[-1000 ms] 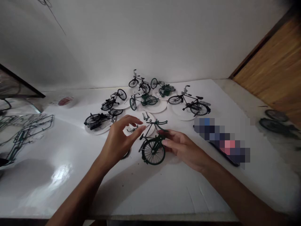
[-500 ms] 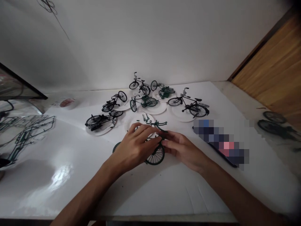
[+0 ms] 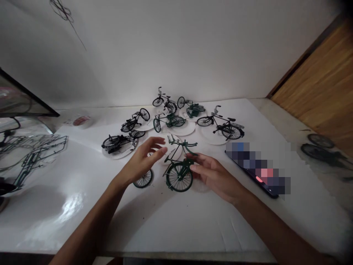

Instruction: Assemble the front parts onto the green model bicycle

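Note:
A green model bicycle frame (image 3: 179, 173) with one spoked wheel is held up by my right hand (image 3: 208, 171), thumb and fingers closed on its right side. My left hand (image 3: 147, 158) is apart from it on the left, fingers spread and nothing in them. Just below my left hand lies a loose spoked wheel (image 3: 143, 179) on the table. Behind the hands, a white paper plate (image 3: 176, 156) carries small green parts (image 3: 171, 139), partly hidden by the held bicycle.
Several model bicycles, such as a black one (image 3: 220, 123), stand or lie on paper plates at the back. Dark parts frames (image 3: 35, 154) lie at the left, beside a small bowl (image 3: 82, 121). A phone (image 3: 255, 171), partly blurred out, lies right.
My left hand has let go of the model bicycle and moved left, its fingers opening. The bicycle's frame and wheel now show fully, still in my right hand.

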Available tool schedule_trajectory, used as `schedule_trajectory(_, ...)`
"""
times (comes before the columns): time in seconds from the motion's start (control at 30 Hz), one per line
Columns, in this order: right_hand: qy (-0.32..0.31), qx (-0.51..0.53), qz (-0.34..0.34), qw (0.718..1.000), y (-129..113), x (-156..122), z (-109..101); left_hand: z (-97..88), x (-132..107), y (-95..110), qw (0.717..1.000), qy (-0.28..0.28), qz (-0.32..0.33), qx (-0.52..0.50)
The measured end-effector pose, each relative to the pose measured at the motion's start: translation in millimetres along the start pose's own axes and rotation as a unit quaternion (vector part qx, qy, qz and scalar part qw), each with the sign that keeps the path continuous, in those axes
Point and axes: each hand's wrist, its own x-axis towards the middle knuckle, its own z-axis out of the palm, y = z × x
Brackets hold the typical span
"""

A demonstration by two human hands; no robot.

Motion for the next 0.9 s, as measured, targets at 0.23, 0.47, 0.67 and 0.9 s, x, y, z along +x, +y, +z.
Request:
schedule_trajectory(0.23,0.014,-0.027,-0.026,0.999,5.0,1.7,-1.8,16.1,0.3,-4.8,0.987,-0.147,-0.036,-0.045)
schedule_trajectory(0.47,0.021,-0.055,-0.040,0.997,5.9,2.8,-1.3,17.3,-0.4,-2.6,0.973,-0.150,-0.072,-0.158)
schedule_trajectory(0.67,0.023,-0.077,-0.042,0.996,-0.9,0.2,2.3,29.1,2.0,-9.6,0.928,-0.193,-0.119,-0.297)
schedule_trajectory(0.9,0.068,-0.255,-0.103,0.959,-0.9,0.8,-0.8,39.9,3.2,-17.7,0.929,-0.156,-0.101,-0.319)
